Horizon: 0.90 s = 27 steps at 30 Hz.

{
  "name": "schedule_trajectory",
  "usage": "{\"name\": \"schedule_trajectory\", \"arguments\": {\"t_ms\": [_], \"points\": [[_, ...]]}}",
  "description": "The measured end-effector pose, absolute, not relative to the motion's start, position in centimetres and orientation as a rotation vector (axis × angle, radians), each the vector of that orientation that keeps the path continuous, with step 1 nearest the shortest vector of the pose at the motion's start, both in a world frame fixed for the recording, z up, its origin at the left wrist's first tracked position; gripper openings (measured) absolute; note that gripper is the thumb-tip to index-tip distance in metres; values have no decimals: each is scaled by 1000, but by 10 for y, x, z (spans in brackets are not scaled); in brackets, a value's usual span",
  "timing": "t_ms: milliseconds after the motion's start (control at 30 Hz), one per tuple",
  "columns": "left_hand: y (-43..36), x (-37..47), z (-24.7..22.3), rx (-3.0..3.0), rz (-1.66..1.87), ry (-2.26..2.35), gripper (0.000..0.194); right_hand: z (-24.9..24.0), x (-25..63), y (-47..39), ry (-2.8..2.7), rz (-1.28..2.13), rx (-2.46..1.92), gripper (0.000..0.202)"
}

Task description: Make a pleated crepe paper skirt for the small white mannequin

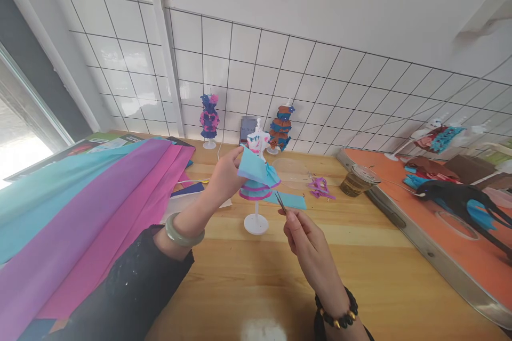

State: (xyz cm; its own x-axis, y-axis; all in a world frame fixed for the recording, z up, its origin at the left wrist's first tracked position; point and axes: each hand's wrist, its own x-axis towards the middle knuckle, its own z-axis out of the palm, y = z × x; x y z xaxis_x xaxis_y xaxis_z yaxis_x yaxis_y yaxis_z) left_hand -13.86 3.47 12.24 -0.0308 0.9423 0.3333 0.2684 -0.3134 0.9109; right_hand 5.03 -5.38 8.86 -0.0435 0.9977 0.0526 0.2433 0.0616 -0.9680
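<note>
A small white mannequin (261, 139) stands upright on a round white base (256, 225) in front of me. It wears a tiered light blue skirt (248, 190) with pink edging. At its waist, my left hand (227, 177) is closed on a light blue crepe paper piece (252, 162), which covers some of my fingertips. Just right of the skirt, my right hand (306, 237) pinches dark tweezers (281, 202). Their tips point up toward the hem and look slightly apart. Behind them, a flat blue strip (292, 201) lies on the table.
Crepe paper sheets (120, 202) in blue, purple and pink are piled at left. Two dressed mannequins (208, 117) (281, 128) stand by the tiled wall. Purple scraps (321, 187) and a brown-wrapped tub (359, 180) lie right, beside an orange surface (436, 234) bearing a black glue gun (460, 194).
</note>
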Motion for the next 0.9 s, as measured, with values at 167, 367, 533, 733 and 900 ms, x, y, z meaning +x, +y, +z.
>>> {"name": "schedule_trajectory", "arguments": {"t_ms": [167, 367, 533, 733, 900], "points": [[39, -140, 117, 1434, 1407, 1079, 70, 94, 49, -58, -1319, 1149, -1201, 41], [38, -135, 119, 1266, 1410, 911, 79, 99, 47, -58, -1045, 1671, -890, 33], [40, -136, 115, 1281, 1352, 692, 85, 101, 46, -56, -1002, 1660, -910, 35], [44, -139, 107, 1352, 1386, 733, 77, 96, 46, -55, -1213, 1348, -1080, 40], [37, -134, 112, 1424, 1456, 883, 63, 93, 37, -61, -1663, 358, -1128, 27]]}}
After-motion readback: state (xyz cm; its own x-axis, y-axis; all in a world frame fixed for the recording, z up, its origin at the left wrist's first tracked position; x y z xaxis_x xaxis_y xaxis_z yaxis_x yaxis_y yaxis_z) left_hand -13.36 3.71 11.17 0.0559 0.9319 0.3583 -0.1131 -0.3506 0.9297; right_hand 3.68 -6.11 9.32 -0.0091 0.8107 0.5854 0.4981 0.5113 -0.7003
